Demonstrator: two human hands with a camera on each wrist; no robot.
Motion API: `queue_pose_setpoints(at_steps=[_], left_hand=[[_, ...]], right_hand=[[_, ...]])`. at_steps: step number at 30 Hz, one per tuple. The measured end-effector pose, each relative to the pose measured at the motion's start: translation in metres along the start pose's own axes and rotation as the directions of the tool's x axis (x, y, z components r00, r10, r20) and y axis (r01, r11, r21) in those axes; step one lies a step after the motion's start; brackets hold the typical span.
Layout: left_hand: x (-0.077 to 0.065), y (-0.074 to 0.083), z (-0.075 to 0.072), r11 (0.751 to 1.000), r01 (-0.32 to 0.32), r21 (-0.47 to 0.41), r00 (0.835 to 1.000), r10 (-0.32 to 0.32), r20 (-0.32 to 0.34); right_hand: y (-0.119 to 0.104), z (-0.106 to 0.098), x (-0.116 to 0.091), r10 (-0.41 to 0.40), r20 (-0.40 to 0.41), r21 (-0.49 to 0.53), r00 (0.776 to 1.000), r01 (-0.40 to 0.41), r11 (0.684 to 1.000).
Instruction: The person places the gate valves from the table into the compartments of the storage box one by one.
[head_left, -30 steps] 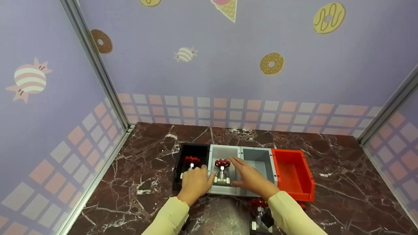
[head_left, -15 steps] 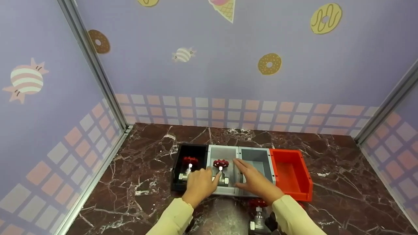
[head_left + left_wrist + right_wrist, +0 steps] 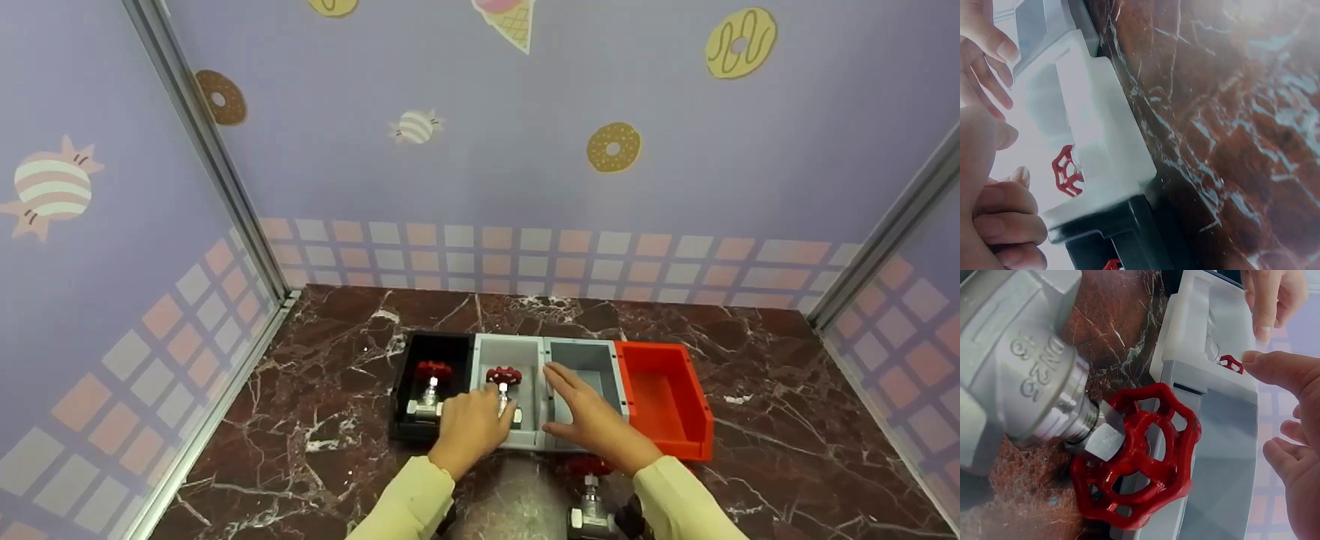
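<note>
Tbl. (image 3: 300, 480), dk-red veined marble; lilac walls (image 3: 510, 180), sweets print (image 3: 628, 148); L hand (image 3: 472, 426), loosely curled nr valve (image 3: 504, 375); R hand (image 3: 600, 421), spread.

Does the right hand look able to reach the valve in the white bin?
Probably yes: its red handwheel shows uncovered near the right hand, though the left hand partly hides the valve.

the left hand (image 3: 996, 211) curls near a red handwheel (image 3: 1066, 181), white bin (image 3: 1098, 115).

Left hand (image 3: 471, 426) partly hides middle valve (image 3: 503, 376); nearest valve (image 3: 1098, 439) cropped, right wrist view.
</note>
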State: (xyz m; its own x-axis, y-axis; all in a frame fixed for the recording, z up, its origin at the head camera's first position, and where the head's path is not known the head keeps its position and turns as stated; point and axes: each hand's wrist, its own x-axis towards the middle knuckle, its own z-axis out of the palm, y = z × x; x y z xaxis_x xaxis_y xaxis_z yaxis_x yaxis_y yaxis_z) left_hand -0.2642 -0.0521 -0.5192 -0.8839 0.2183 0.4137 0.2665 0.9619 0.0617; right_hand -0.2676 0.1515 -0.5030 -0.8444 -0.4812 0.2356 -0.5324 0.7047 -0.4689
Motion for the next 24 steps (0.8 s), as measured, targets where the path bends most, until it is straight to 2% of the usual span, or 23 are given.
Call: queue_pose_setpoints(at_steps=[7, 14, 24], left_hand=[[0.0, 0.007, 0.002, 0.999, -0.014, 0.038, 0.999, 0.013, 0.042], [0.001, 0.013, 0.005, 0.999, -0.028, 0.034, 1.0, 0.028, 0.013], [0.004, 0.025, 0.006, 0.999, -0.021, -0.027, 1.0, 0.021, -0.009]], right_hand=[[0.002, 0.001, -0.006, -0.011, -0.027, -0.012, 1.0, 0.011, 1.0], [0.006, 0.001, -0.011, -0.039, -0.064, -0.033, 0.997, 0.037, 0.999], [0.009, -0.004, -0.018, -0.003, -0.045, -0.006, 0.999, 0.003, 1.0]])
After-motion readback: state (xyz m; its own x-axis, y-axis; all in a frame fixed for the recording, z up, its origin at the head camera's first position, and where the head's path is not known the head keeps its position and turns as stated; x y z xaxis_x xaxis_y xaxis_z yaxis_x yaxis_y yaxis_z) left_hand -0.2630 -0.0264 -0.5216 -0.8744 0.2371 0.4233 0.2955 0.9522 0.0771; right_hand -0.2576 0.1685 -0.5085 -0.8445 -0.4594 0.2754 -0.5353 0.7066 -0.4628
